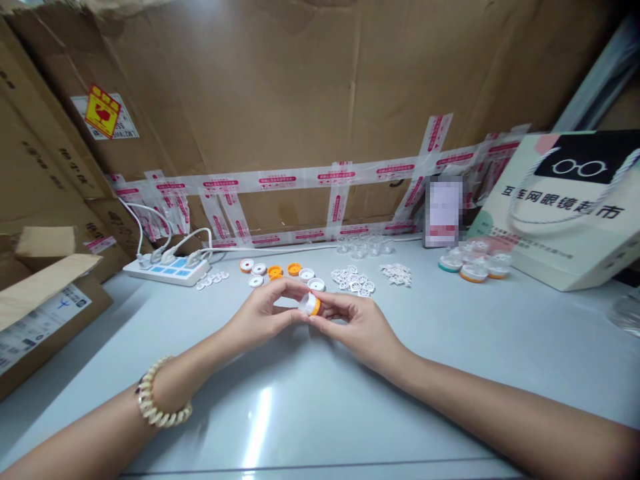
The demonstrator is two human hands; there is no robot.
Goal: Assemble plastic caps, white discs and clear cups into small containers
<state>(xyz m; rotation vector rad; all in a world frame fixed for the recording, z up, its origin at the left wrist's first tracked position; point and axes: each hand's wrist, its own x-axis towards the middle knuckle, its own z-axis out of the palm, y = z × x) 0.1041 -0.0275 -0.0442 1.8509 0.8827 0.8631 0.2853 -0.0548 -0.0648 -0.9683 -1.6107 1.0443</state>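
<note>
Between my two hands, above the table, is a small round case (309,305) with a clear cap on its left side and an orange base on its right. My left hand (273,308) pinches the clear side between thumb and fingers. My right hand (353,319) grips the orange side the same way. Just behind the hands lie several round orange and white caps (275,272). To their right is a pile of white wheel-shaped pieces (354,280), and beyond it a heap of smaller white bits (396,275).
A white power strip (167,269) with plugged cables stands at the left, small white discs (213,280) beside it. Clear cups (364,245) line the back. Finished-looking round cases (474,261), a phone (444,212) and a paper bag (570,207) are right. Cardboard boxes (280,100) wall the back.
</note>
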